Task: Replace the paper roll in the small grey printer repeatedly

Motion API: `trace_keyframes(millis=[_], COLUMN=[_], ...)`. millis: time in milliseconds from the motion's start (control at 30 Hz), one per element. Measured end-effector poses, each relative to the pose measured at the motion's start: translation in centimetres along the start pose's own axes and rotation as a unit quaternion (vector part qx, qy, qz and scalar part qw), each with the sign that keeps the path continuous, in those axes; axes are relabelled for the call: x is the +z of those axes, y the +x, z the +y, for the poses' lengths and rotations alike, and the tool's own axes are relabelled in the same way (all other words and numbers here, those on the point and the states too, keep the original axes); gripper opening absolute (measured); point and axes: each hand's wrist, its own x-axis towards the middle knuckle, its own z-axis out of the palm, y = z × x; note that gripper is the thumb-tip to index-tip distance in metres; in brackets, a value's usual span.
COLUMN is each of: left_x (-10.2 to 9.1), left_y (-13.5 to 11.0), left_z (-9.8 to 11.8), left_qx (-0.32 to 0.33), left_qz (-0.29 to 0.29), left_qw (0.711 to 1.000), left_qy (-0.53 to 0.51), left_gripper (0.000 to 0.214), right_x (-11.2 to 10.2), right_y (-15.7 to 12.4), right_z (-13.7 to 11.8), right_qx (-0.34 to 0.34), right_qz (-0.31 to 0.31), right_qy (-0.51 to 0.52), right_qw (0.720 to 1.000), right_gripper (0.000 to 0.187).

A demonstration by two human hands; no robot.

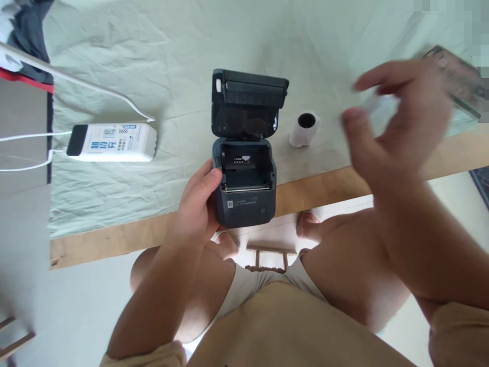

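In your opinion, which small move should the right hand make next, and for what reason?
I would probably bring the right hand to the white roll beside the printer. The lid is open, no roll shows in the compartment, and the left hand holds the printer's side. Something pale shows by the blurred right fingers; I cannot tell whether it is held.

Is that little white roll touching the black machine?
Apart: the head view shows green cloth between the white roll and the black machine.
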Motion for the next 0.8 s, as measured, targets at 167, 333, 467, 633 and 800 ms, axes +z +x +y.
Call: trace_keyframes(millis=[167, 333, 467, 633, 800], left_x=[0.3, 0.5, 0.0, -0.3, 0.1], left_y=[-0.1, -0.1, 0.1, 0.4, 0.2], left_z=[0.2, 0.2, 0.0, -0.1, -0.1], left_qx=[-0.016, -0.012, -0.020, -0.006, 0.008], left_qz=[0.014, 0.013, -0.006, -0.031, -0.012], left_qw=[1.000, 1.000, 1.000, 0.999, 1.000], left_qy=[-0.022, -0.017, 0.000, 0.012, 0.014], left_gripper=[0.035, 0.032, 0.032, 0.034, 0.035], right_x=[-0.1, 1.6, 2.1, 1.9, -0.1], right_y=[0.2, -0.5, -1.0, -0.6, 0.5], right_z=[6.4, 7.3, 6.0, 6.6, 1.9], right_qx=[0.152, 0.259, 0.204, 0.199, 0.130], right_qz=[-0.036, -0.051, -0.065, -0.057, 0.071], right_qy=[-0.126, -0.031, 0.062, 0.039, 0.217], right_qw=[0.980, 0.964, 0.975, 0.977, 0.965], right_gripper=[0.056, 0.073, 0.065, 0.068, 0.067])
